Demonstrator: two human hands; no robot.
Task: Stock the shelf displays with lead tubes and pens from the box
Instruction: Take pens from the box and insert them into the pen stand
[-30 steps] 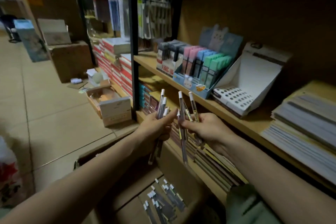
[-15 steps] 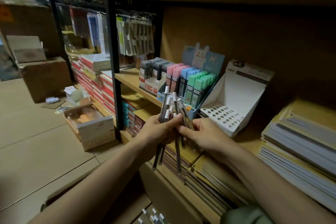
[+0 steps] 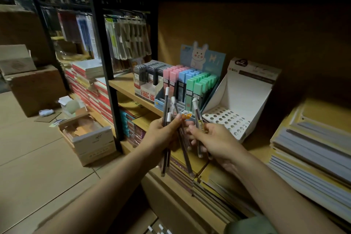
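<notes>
Many lead cases (image 3: 191, 86) (pastel) in display (image 3: 202, 57)

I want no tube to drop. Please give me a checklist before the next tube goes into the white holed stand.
1. Left hand grips its bundle of tubes: ok.
2. Right hand holds one single tube: ok.
3. White stand has free holes: ok.
4. Stand sits flat on the shelf: ok.
5. Way from hands to stand is free: ok.
6. Tube fits the hole: cannot tell.
</notes>
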